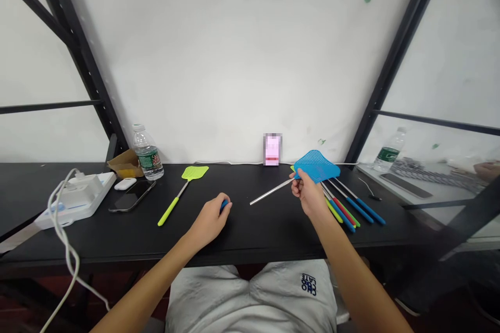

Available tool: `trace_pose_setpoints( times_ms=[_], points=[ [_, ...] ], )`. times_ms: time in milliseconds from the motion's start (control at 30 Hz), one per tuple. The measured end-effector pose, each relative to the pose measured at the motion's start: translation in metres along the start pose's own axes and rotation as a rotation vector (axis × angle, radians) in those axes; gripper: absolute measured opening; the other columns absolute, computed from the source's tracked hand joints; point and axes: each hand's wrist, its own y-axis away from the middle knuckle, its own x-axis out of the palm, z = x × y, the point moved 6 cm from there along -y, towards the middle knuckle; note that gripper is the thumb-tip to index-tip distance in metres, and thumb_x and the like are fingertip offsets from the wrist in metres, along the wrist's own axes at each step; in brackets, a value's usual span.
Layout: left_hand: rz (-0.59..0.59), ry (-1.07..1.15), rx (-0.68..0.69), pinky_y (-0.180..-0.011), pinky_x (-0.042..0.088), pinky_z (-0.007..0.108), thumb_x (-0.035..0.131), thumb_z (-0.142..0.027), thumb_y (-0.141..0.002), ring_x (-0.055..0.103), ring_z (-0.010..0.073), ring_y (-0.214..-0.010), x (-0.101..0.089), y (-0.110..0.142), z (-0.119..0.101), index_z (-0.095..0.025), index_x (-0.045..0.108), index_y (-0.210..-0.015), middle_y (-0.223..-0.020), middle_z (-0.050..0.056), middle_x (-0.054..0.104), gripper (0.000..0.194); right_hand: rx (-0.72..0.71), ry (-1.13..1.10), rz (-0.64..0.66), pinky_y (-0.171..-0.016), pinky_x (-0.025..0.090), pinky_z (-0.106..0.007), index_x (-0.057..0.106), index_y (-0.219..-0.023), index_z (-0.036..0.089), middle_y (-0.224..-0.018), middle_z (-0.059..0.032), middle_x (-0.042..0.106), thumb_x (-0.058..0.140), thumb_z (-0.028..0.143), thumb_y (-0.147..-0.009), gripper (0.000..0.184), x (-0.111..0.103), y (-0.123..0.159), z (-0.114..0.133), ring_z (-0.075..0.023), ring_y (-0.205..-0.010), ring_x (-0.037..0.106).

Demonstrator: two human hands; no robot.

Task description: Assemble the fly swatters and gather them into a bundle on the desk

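My right hand (pixel 307 193) pinches a blue fly swatter (pixel 317 165) at the base of its mesh head. The swatter's thin metal rod (pixel 271 192) points left and toward me, its end bare. Closed around a blue handle (pixel 224 205) is my left hand (pixel 208 220); only the handle's tip shows, apart from the rod. To the left, a yellow-green fly swatter (pixel 195 172) lies whole on the table. Beneath and beside my right hand lie several more swatters with blue handles (pixel 365 210), a red one, and green ones; their heads are mostly hidden.
On the black table (pixel 250 239), the left side holds a water bottle (pixel 147 155), a cardboard box (pixel 127 164), a phone (pixel 133 196), a white case (pixel 125 183) and a power strip (pixel 84 197) with cables. A lit screen (pixel 272 149) leans against the wall.
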Motion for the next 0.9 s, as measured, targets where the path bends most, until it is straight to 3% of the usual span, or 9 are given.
trace_pose_setpoints(
  times_ms=[100, 300, 533, 700, 800, 900],
  points=[
    [0.009, -0.060, 0.084, -0.076, 0.043, 0.030, 0.036, -0.027, -0.096, 0.059, 0.0188, -0.083, 0.004, -0.027, 0.001, -0.020, 0.053, -0.091, -0.088, 0.005, 0.062, 0.019, 0.041, 0.010, 0.005, -0.038, 0.025, -0.022, 0.063, -0.071, 0.017, -0.055, 0.0017, 0.048, 0.072, 0.048, -0.072, 0.033, 0.005, 0.002, -0.007, -0.0077, -0.043, 0.041],
    [0.123, -0.256, 0.124, -0.080, 0.044, 0.033, 0.045, -0.020, -0.090, 0.059, 0.0215, -0.087, 0.031, -0.081, 0.014, -0.018, 0.059, -0.087, -0.087, 0.008, 0.062, 0.015, 0.124, 0.042, 0.041, -0.039, 0.025, -0.021, 0.064, -0.071, 0.015, -0.055, 0.0011, 0.050, 0.072, 0.045, -0.069, 0.031, 0.013, 0.004, -0.025, -0.0080, -0.043, 0.042],
    [0.025, -0.288, 0.113, -0.084, 0.044, 0.034, 0.054, -0.022, -0.087, 0.056, 0.0220, -0.091, 0.037, -0.084, 0.020, -0.017, 0.061, -0.092, -0.094, 0.008, 0.061, 0.010, 0.194, 0.124, 0.067, -0.040, 0.026, -0.020, 0.066, -0.075, 0.013, -0.060, -0.0023, 0.059, 0.069, 0.041, -0.069, 0.029, 0.014, 0.005, -0.040, -0.0080, -0.045, 0.046],
    [-0.206, -0.082, 0.208, -0.083, 0.044, 0.031, 0.043, -0.029, -0.096, 0.056, 0.0193, -0.090, 0.020, -0.075, -0.014, -0.018, 0.061, -0.088, -0.089, 0.006, 0.061, 0.022, 0.175, 0.155, 0.124, -0.041, 0.027, -0.021, 0.066, -0.078, 0.014, -0.066, -0.0044, 0.065, 0.068, 0.040, -0.070, 0.028, 0.023, 0.010, -0.044, -0.0089, -0.046, 0.049],
    [-0.090, 0.111, 0.280, -0.069, 0.043, 0.025, 0.046, -0.039, -0.095, 0.057, 0.0148, -0.076, 0.033, -0.073, -0.042, -0.018, 0.062, -0.089, -0.084, 0.004, 0.063, 0.027, 0.151, 0.155, 0.164, -0.041, 0.028, -0.021, 0.066, -0.082, 0.014, -0.069, -0.0053, 0.067, 0.068, 0.042, -0.071, 0.030, 0.028, 0.012, -0.045, -0.0093, -0.047, 0.051],
    [0.040, 0.159, 0.291, -0.060, 0.037, 0.024, 0.049, -0.044, -0.093, 0.054, 0.0129, -0.064, 0.052, -0.074, -0.062, -0.017, 0.063, -0.083, -0.074, 0.002, 0.062, 0.032, 0.107, 0.188, 0.189, -0.041, 0.029, -0.021, 0.065, -0.080, 0.014, -0.066, -0.0032, 0.064, 0.066, 0.042, -0.073, 0.029, 0.031, 0.012, -0.044, -0.0096, -0.046, 0.052]
  ],
)
